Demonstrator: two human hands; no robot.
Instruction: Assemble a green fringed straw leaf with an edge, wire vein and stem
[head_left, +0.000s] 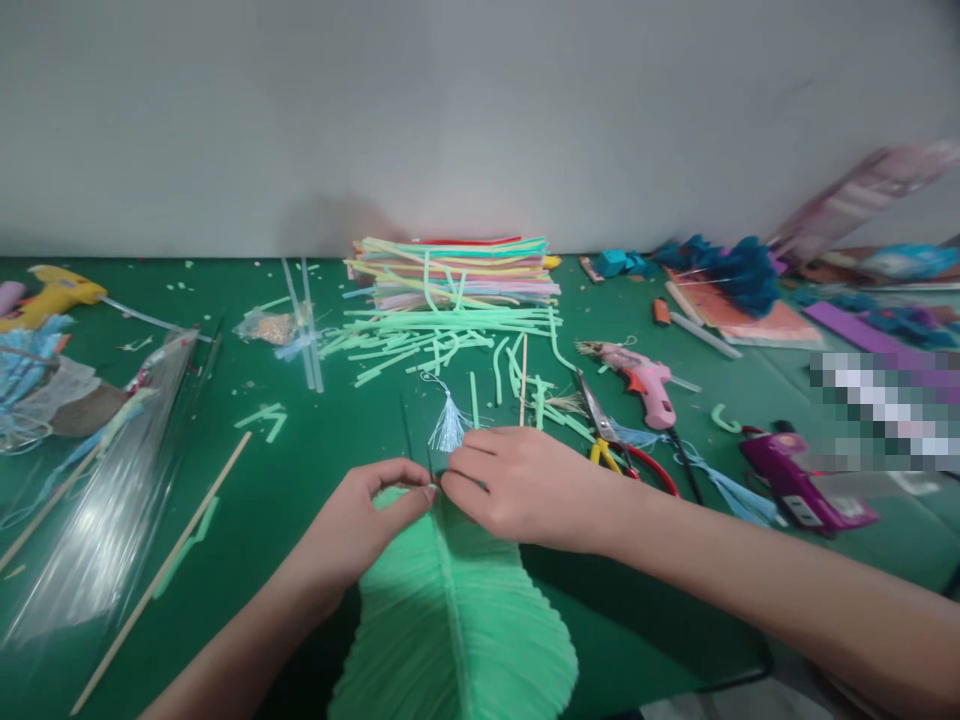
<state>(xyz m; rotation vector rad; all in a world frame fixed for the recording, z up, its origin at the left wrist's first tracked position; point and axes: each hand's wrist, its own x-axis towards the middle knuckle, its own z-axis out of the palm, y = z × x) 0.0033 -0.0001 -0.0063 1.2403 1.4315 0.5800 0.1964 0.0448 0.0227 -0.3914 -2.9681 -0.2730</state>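
Note:
A large light-green leaf (457, 640) of fuzzy pipe cleaners, with a raised midrib, hangs at the front edge of the table with its narrow end up. My left hand (367, 515) pinches that narrow end between thumb and forefinger. A thin dark wire (430, 460) stands up from the leaf's tip between the two hands. My right hand (521, 485) is closed beside it, fingertips at the tip; what they grip is hidden. Just beyond lies a pale-blue tassel (448, 425). Scissors (598, 410) and yellow-handled pliers (604, 455) lie near my right wrist.
Loose green pipe cleaners (450, 325) and a multicoloured bundle (457, 270) lie at the back. A pink glue gun (637, 380) and a purple device (802, 480) are on the right. Left are a wooden stick (165, 565), clear plastic sleeves (105, 510) and a yellow glue gun (56, 293).

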